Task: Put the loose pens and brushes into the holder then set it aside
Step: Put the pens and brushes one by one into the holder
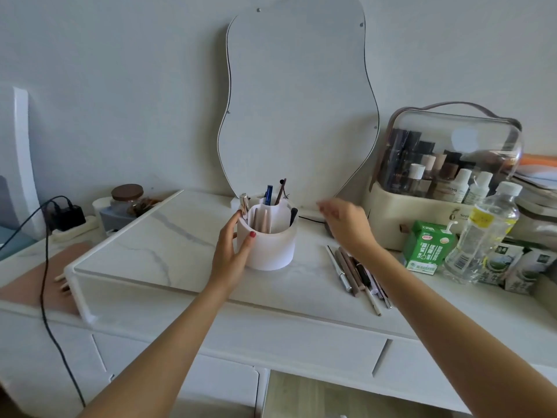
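A round white holder (271, 245) with several compartments stands in the middle of the white marble-look desk (168, 236). Several pens and brushes stick up from it. My left hand (233, 253) grips its left side, thumb on the front wall. My right hand (343, 223) hovers to the right of the holder, blurred, fingers apart with nothing in them. A bunch of loose pens and brushes (358, 274) lies flat on the desk under my right forearm.
A wavy mirror (295, 101) leans on the wall behind the holder. At the right stand a clear-lidded cosmetics case (446, 173), a green carton (426, 247), a plastic bottle (485, 233) and more cartons. At the left are a jar (126, 200), a power strip (70, 224) and a black cable.
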